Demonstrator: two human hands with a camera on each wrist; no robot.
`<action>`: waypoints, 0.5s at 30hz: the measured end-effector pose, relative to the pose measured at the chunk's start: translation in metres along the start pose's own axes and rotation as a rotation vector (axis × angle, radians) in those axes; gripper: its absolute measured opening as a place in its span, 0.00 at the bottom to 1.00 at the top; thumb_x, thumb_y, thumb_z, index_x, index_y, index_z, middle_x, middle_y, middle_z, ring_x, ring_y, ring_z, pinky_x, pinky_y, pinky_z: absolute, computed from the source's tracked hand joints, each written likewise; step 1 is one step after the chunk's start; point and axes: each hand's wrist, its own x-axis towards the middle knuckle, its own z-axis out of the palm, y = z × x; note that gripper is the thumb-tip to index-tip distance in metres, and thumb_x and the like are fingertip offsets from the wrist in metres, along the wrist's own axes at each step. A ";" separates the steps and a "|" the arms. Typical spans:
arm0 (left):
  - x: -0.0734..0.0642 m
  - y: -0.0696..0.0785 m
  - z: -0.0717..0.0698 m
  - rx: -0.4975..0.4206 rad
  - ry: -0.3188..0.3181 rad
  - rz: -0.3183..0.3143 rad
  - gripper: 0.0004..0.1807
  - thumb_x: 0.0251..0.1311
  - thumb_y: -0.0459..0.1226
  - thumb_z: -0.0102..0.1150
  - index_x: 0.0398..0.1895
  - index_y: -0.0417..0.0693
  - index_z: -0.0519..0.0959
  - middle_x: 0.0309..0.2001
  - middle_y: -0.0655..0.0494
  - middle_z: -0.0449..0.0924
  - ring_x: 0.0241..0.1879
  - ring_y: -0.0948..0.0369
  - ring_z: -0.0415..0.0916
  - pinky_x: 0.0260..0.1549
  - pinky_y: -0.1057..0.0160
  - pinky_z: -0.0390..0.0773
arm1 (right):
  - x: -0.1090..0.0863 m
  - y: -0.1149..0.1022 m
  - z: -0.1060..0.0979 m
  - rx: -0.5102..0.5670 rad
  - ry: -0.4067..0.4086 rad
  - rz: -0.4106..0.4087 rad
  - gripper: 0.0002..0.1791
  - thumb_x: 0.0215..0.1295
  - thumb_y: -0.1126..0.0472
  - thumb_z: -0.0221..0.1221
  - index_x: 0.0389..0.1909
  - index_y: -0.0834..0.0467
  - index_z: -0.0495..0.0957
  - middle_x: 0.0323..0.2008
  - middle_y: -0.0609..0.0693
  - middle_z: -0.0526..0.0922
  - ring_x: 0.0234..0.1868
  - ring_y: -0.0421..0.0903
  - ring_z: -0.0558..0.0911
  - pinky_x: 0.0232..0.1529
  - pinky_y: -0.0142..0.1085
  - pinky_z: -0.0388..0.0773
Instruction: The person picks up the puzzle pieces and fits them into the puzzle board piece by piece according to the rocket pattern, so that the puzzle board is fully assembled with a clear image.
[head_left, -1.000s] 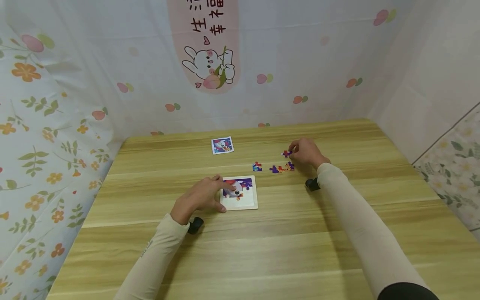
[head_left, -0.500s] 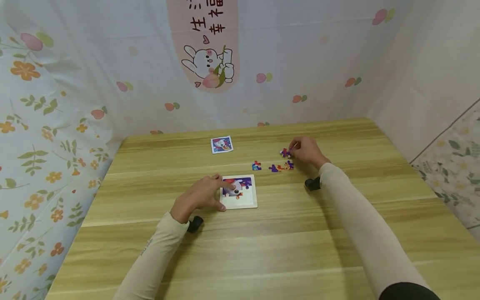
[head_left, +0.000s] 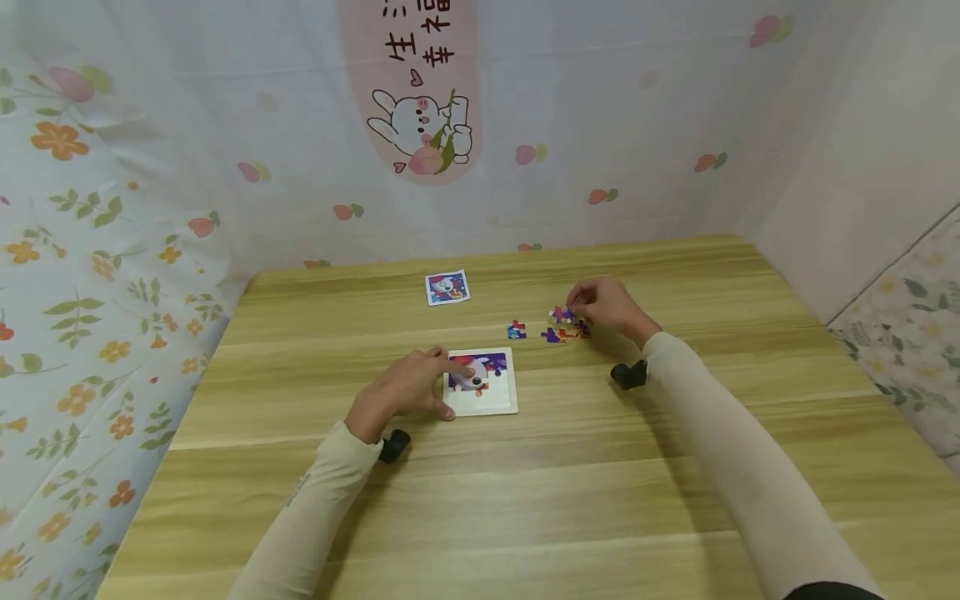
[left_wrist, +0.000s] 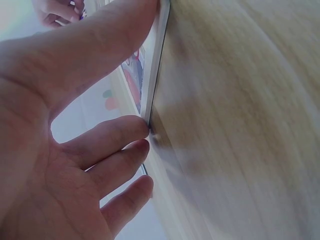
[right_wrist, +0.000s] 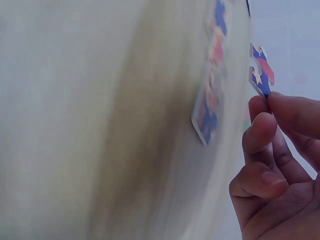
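Observation:
My left hand (head_left: 405, 388) lies at the left side of a white puzzle tray (head_left: 504, 407), with its index finger over the partly filled picture and its thumb at the near edge. In the left wrist view, the left fingers (left_wrist: 120, 131) are fairly straight and touch the tray's edge. Between thumb and index finger, my right hand (head_left: 611, 308) pinches a purple-and-red puzzle piece (right_wrist: 261, 75) with a star on it. Just below it on the table lie joined orange-and-purple pieces (head_left: 553, 335). A blue-and-red piece (head_left: 516, 330) sits apart, nearer the tray.
A small picture card (head_left: 447, 287) of the same character lies at the back of the wooden table (head_left: 480, 508). Behind the table hangs a printed cloth (head_left: 555, 100), and a floral cloth (head_left: 97, 333) covers the left side.
My right hand has moved slightly left with the pinched piece, which has turned a little. My left hand stays at the tray.

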 end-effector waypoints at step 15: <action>0.001 0.001 -0.001 -0.001 -0.002 0.000 0.33 0.47 0.44 0.80 0.61 0.63 0.81 0.56 0.47 0.75 0.39 0.56 0.68 0.39 0.61 0.73 | -0.010 -0.021 0.022 0.029 -0.098 -0.049 0.06 0.68 0.70 0.58 0.41 0.62 0.82 0.33 0.56 0.83 0.26 0.45 0.76 0.27 0.32 0.75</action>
